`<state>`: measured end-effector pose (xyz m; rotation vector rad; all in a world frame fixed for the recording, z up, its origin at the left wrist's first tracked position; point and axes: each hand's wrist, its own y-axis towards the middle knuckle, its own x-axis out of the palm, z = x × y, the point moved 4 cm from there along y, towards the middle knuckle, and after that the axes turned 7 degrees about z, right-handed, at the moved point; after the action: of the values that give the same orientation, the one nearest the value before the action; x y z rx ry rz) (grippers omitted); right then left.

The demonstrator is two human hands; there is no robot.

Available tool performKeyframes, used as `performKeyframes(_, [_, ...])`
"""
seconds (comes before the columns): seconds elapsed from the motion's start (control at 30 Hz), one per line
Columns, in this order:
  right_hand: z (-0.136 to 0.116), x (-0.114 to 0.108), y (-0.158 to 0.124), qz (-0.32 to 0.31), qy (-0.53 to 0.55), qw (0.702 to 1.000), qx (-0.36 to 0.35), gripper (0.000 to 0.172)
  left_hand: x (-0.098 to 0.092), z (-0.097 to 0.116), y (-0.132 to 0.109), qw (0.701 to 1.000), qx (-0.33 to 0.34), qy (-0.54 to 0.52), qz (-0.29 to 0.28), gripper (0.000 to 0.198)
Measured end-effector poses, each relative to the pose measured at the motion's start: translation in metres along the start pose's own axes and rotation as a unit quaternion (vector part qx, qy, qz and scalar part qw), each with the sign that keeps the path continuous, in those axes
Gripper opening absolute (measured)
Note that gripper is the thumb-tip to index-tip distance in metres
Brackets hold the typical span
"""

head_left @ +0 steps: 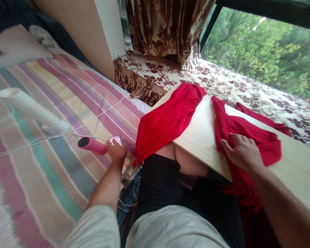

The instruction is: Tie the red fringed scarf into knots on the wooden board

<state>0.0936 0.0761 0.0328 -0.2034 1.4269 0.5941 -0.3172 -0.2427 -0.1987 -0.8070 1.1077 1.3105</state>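
Cloth (258, 144): red, lies on the board (198, 134) across the person's lap. One part is bunched under the right hand (241, 151), with its lower end hanging off the near edge. A second red fold (167, 120) drapes over the board's left corner toward the bed (54, 179). Right hand: flat, palm down, fingers spread on the cloth, pressing rather than gripping. Left hand (117, 150): reached out to the bed, curled closed round the rear of a pink dryer (91, 144) (looks like one; cannot confirm), which lies on the striped cover with its nozzle pointing away. Phone (115, 139) is just beside that hand. White cable (67, 132) trails over the bed. Risks, as judged: much of the cloth overhangs, so lifting the right hand could let it slide to the floor. The slack cable could drag the phone or snag. A hot nozzle resting on bedding could scorch it.
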Motion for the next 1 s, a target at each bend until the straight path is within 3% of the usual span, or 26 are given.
performKeyframes(0.1, [0.000, 0.000, -0.001, 0.004, 0.011, 1.000, 0.000, 0.062, -0.023, 0.028, -0.004, 0.996, 0.032, -0.072, 0.049, 0.054])
performKeyframes(0.2, [0.000, 0.001, -0.002, 0.011, 0.023, 1.000, 0.002, 0.062, -0.048, 0.060, -0.007, 0.973, 0.089, -0.192, 0.092, 0.050])
performKeyframes(0.27, [0.001, 0.001, -0.003, 0.015, 0.032, 0.999, 0.005, 0.061, -0.059, 0.076, -0.006, 0.958, 0.106, -0.248, 0.094, 0.049])
performKeyframes(0.4, [0.000, -0.001, -0.006, 0.014, 0.043, 0.999, 0.010, 0.060, -0.073, 0.091, -0.002, 0.948, 0.070, -0.304, 0.066, 0.048])
performKeyframes(0.47, [0.000, -0.003, -0.007, 0.012, 0.047, 0.999, 0.006, 0.060, -0.090, 0.100, -0.003, 0.937, 0.086, -0.332, 0.066, 0.050])
performKeyframes(0.67, [-0.002, -0.012, -0.008, -0.004, 0.073, 0.997, 0.014, 0.057, -0.158, 0.167, -0.011, 0.878, 0.310, -0.359, 0.066, 0.062])
performKeyframes(0.8, [-0.002, -0.016, -0.011, -0.009, 0.082, 0.996, 0.024, 0.055, -0.158, 0.212, -0.015, 0.881, 0.391, -0.263, -0.038, 0.064])
performKeyframes(0.9, [-0.002, -0.018, -0.013, -0.002, 0.092, 0.996, 0.023, 0.054, -0.152, 0.227, -0.020, 0.886, 0.425, -0.181, -0.037, 0.063])
performKeyframes(1.0, [-0.002, -0.019, -0.014, 0.000, 0.102, 0.994, 0.024, 0.054, -0.155, 0.228, -0.023, 0.896, 0.421, -0.141, -0.027, 0.061])
